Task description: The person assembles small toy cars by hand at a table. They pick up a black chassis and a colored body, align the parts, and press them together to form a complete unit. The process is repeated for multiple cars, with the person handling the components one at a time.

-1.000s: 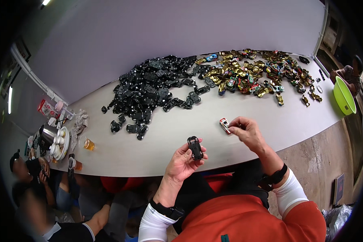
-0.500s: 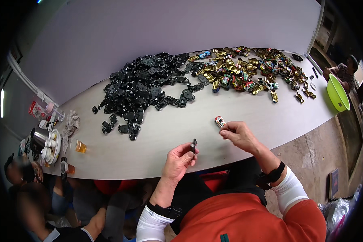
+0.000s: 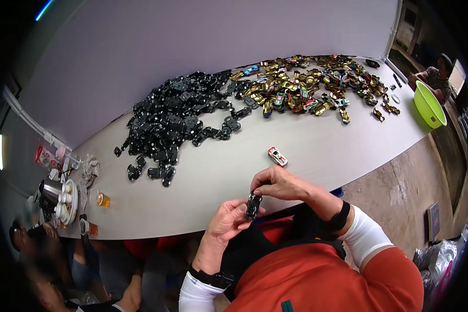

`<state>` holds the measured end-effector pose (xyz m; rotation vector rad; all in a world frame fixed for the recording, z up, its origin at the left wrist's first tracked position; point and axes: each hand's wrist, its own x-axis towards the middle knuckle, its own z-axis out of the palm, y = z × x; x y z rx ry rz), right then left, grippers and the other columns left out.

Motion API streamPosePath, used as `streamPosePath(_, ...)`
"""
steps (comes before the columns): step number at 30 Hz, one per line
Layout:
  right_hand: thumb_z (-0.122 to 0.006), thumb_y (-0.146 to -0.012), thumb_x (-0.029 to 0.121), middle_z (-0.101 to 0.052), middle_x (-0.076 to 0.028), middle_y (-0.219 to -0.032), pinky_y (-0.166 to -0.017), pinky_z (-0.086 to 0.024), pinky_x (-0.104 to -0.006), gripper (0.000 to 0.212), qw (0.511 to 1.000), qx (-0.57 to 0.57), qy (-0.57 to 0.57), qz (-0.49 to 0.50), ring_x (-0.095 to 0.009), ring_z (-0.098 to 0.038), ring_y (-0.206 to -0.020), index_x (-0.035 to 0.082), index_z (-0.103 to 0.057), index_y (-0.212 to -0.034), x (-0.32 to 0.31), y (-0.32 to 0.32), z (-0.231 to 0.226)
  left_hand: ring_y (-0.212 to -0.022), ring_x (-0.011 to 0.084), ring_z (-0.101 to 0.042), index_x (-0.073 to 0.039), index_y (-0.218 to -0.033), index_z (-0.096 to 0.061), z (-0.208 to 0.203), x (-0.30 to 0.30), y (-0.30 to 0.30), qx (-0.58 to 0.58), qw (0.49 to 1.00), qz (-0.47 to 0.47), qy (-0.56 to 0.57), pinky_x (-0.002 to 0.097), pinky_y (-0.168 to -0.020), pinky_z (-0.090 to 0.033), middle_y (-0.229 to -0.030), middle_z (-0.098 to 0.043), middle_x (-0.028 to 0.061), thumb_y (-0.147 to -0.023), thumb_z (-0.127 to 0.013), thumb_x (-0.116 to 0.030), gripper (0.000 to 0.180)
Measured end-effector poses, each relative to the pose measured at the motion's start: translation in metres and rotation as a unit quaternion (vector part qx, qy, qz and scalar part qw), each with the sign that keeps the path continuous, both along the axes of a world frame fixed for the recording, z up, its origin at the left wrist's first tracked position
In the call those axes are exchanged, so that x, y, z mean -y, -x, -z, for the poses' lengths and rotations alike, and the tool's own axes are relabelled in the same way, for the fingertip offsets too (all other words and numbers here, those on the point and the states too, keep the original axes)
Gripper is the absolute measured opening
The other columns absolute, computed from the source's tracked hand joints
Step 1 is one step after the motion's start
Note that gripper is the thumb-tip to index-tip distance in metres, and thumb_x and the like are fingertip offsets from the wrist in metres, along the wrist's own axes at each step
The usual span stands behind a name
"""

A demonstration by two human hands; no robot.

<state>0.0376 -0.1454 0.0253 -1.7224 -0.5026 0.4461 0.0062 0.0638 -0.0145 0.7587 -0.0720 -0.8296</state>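
Near the table's front edge my left hand (image 3: 224,221) is closed round a black toy car chassis (image 3: 252,207), which stands roughly upright between thumb and fingers. From the right, my right hand (image 3: 281,184) pinches the far end of that same chassis. Just beyond my right hand a white and red toy car (image 3: 277,156) lies by itself on the table. At the back left is a large heap of black toy car chassis (image 3: 164,117). Gold and coloured toy car bodies (image 3: 301,93) are heaped at the back right.
A green basin (image 3: 429,106) stands at the right end of the table. Toward the left are a cup of amber drink (image 3: 103,199), a tray with small white cups (image 3: 76,197) and a crumpled cloth (image 3: 89,171). Other people sit at the lower left and far right.
My right hand has let go of the white and red car, leaving it on the table, and moved left to the chassis. The chassis in my left hand is now turned to show its broad side.
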Motion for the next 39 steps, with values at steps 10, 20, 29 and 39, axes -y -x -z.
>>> streamPosePath(10,-0.071,-0.071,0.015,-0.062,-0.019,-0.077,-0.066,-0.049,-0.0362,0.02,0.895,0.165,0.249,0.332,-0.031,-0.061,-0.072,0.0,-0.066,-0.082,0.069,-0.023,0.015,-0.06,0.0079,-0.052,0.002,-0.108,-0.056,0.008,0.005,0.0,-0.01,0.998,-0.042,0.055,0.0185,-0.045,-0.039,-0.097,-0.062,0.0182,-0.078,-0.066,-0.004,0.032)
streamPosePath(20,-0.065,-0.075,0.018,-0.06,-0.017,-0.083,-0.072,-0.047,-0.0401,0.018,0.868,0.243,0.344,0.264,-0.034,-0.059,-0.081,0.001,-0.066,-0.081,0.064,-0.051,0.011,-0.082,0.0191,-0.06,0.002,-0.111,-0.055,0.014,0.004,-0.021,-0.006,0.985,-0.072,0.158,0.0284,-0.061,-0.049,-0.101,-0.061,0.0176,-0.081,-0.063,-0.004,0.032)
streamPosePath(29,-0.068,-0.073,0.021,-0.062,-0.019,-0.078,-0.065,-0.049,-0.0392,0.025,0.876,0.206,0.393,0.189,-0.035,-0.059,-0.069,-0.004,-0.063,-0.073,0.043,-0.05,0.0,-0.095,0.0224,-0.06,0.0,-0.111,-0.057,0.017,0.006,-0.02,0.014,0.983,-0.118,0.138,0.0321,-0.073,-0.054,-0.105,-0.06,0.0137,-0.08,-0.062,0.0,0.031)
streamPosePath(39,-0.059,-0.085,0.002,-0.059,-0.005,-0.076,-0.06,-0.049,-0.0231,0.019,0.978,0.06,-0.126,0.156,-0.009,-0.058,-0.068,-0.003,-0.059,-0.103,-0.008,0.021,-0.017,-0.098,0.0213,-0.059,0.001,-0.11,-0.056,0.011,0.013,-0.015,0.077,0.968,-0.21,0.111,0.0311,-0.083,-0.051,-0.106,-0.06,0.0134,-0.078,-0.064,0.002,0.033)
